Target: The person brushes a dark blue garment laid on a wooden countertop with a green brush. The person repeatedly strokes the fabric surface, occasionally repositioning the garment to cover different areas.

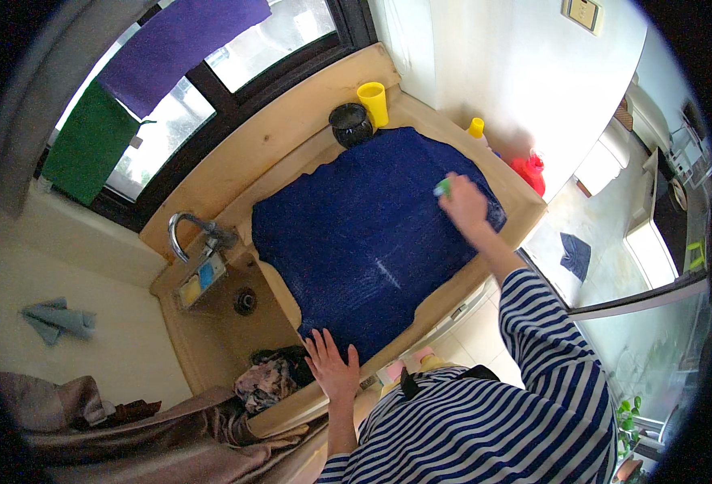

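A dark blue cloth (356,224) lies spread over the counter beside the sink, with a whitish streak and pale marks on its lower middle. My left hand (335,369) rests palm down with fingers apart at the cloth's near left corner. Toward the cloth's right edge, my right hand (466,204) is closed around a small green and white object (443,188); it is blurred, and its kind cannot be told.
Left of the cloth is a sink basin (217,339) with a chrome faucet (182,233), a sponge holder (203,279) and bunched patterned fabric (265,384). A black round pot (351,126) and yellow cup (374,104) stand behind; a red bottle (531,172) stands beyond the right edge.
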`<state>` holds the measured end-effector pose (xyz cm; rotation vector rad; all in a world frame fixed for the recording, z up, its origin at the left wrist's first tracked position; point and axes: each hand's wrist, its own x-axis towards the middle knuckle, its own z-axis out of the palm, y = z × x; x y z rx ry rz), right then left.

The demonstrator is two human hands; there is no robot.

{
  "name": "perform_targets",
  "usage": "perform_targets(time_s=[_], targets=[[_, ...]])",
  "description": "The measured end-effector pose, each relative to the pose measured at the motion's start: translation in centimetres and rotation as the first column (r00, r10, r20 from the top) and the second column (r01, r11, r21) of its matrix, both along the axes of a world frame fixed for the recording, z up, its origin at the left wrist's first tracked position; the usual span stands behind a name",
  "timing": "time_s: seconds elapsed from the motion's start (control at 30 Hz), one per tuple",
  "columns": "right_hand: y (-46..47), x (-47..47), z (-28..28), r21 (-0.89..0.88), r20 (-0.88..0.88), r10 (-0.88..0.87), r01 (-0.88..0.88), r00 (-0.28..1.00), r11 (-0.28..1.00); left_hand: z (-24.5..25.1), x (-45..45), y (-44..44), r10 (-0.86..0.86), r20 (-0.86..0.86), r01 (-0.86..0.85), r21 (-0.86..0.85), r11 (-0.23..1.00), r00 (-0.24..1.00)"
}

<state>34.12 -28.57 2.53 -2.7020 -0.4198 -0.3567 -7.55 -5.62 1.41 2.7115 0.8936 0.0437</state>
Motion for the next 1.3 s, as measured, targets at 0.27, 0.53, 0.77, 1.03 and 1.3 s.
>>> perform_targets(time_s=[0.27, 0.53, 0.77, 1.03, 1.3], targets=[[-6.7, 4.1, 0.8, 0.107, 0.163, -0.082, 0.065, 0.983, 0.992, 0.9, 0.3, -0.3, 0.016, -0.007, -0.016, -0.026, 1.000, 1.000], [-3.2, -0.3, -1.1, 0.046, 0.126, -0.022, 0.016, 0.992, 0.999, 0.7, 0.5, -0.2, 0.016, -0.017, -0.017, -0.018, 1.000, 1.000], [-9.3, 3.9, 1.5, 0.082, 0.011, -0.263, 0.261, 0.965, 0.962, 0.5, 0.3, -0.3, 0.033, -0.052, -0.033, 0.015, 0.999, 0.998], [3.8, -10.1, 1.5, 0.162, 0.120, 0.485, -0.499, 0.866, 0.851, -0.1, -0.3, 0.1, 0.038, 0.082, -0.044, 0.067, 0.997, 0.996], [2.9, -7.5, -0.4, -0.034, 0.063, 0.358, -0.357, 0.931, 0.934, 0.2, -0.5, -0.1, 0.053, 0.114, -0.063, 0.089, 0.994, 0.992]])
